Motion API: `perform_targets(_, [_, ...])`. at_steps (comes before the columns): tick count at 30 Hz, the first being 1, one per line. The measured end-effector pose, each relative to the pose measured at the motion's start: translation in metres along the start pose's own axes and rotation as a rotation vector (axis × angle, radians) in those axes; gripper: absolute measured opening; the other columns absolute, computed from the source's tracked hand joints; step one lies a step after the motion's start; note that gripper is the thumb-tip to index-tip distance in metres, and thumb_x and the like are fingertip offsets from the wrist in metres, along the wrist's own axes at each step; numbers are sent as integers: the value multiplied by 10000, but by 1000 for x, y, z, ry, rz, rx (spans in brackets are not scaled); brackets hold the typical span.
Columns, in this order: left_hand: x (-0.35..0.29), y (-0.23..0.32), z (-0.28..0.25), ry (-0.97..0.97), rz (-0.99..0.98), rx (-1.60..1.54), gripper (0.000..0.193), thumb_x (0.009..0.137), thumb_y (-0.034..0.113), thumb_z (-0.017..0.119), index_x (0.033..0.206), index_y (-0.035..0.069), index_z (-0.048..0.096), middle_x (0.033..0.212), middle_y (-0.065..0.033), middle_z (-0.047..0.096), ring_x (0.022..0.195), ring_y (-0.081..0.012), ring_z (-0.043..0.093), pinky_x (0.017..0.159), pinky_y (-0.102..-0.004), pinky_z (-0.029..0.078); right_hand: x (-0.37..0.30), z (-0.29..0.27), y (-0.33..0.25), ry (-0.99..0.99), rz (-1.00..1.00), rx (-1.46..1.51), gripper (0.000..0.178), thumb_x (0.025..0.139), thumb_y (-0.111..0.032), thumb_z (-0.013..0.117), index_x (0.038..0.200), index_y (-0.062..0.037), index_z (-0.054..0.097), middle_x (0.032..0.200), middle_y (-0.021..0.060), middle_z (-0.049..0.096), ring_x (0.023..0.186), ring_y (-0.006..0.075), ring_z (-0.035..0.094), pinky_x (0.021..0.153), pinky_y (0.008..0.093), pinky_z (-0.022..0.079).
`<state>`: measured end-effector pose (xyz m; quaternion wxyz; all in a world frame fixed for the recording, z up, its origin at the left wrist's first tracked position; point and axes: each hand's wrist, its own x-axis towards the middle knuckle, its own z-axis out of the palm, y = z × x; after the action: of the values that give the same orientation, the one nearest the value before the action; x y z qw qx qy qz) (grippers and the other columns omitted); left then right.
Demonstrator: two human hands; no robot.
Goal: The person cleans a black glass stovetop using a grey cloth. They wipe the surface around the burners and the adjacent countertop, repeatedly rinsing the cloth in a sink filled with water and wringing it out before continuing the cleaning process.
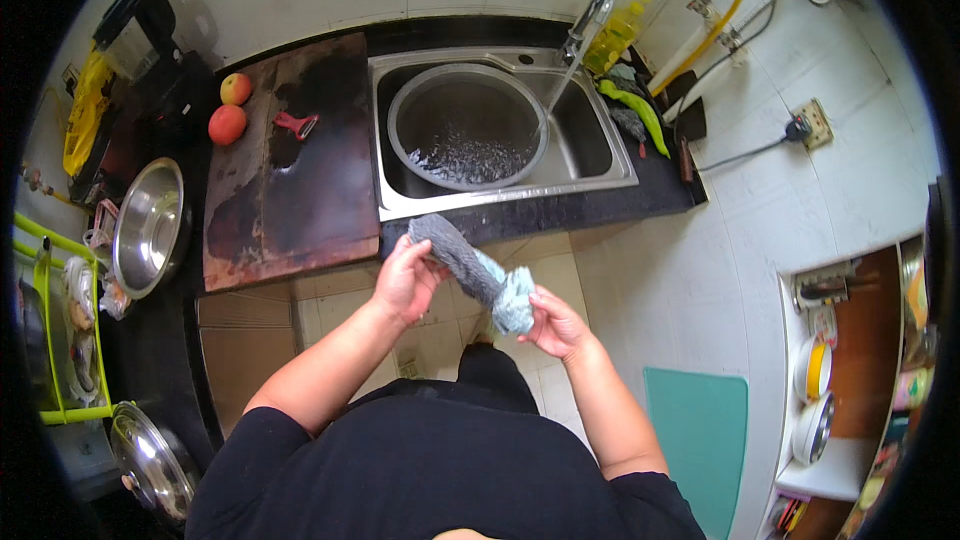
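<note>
A twisted cloth (462,262), dark grey along most of its length and pale blue toward one end, hangs in the air between the person's hands, just in front of the sink. The left hand (405,280) has its grip closed on the grey end, close to the tabletop (540,217) edge; the right hand (556,324) pinches the bunched pale-blue end, thumb and fingers around it.

Beyond them, a round basin (397,125) of rippling water sits in the steel sink (590,152), and the faucet (597,8) runs a stream down at the basin's right side. Left of the sink I see a dark, wet-patched board (300,200) carrying a red peeler (296,124) and two reddish fruits (227,124). On the right lies a long green pepper (638,112), near a yellow bottle (617,37). Farther left, a metal bowl (150,228) leans tilted.
</note>
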<state>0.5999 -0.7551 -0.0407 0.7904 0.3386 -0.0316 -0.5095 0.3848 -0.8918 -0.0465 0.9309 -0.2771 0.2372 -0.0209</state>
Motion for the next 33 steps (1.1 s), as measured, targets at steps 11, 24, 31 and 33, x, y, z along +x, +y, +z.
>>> perform_targets(11, [195, 45, -6, 762, 21, 356, 389, 824, 3, 438, 1205, 76, 461, 1185, -106, 470, 1057, -263, 492, 899, -431, 437, 246, -75, -209, 693, -534, -1509, 269, 870, -306, 527, 1016, -91, 593, 861, 126, 650, 784, 319, 614, 678, 390, 480])
perform_targets(24, [330, -26, -69, 408, -288, 903, 543, 840, 281, 587, 1313, 46, 458, 1376, -224, 380, 1286, -317, 348, 1046, -387, 280, 385, -122, -167, -213, 144, -2190, 682, 751, -220, 698, 1353, -159, 383, 1391, 197, 353, 1237, 356, 420, 999, 453, 379])
perform_targets(31, [346, -15, -54, 534, -425, 22, 488, 893, 402, 511, 1258, 80, 470, 1205, -134, 552, 1107, -309, 516, 921, -492, 411, 403, -101, -137, 437, -68, -1556, 442, 807, -153, 523, 1229, -31, 476, 1188, 241, 526, 1106, 367, 516, 937, 384, 423])
perform_targets(33, [350, -13, -65, 410, -439, -243, 456, 900, 429, 485, 1188, 78, 523, 1147, -134, 585, 1065, -302, 539, 922, -475, 421, 397, -79, -124, 369, -302, -1380, 379, 808, -136, 483, 1177, -54, 507, 1153, 233, 539, 1068, 368, 534, 899, 385, 441])
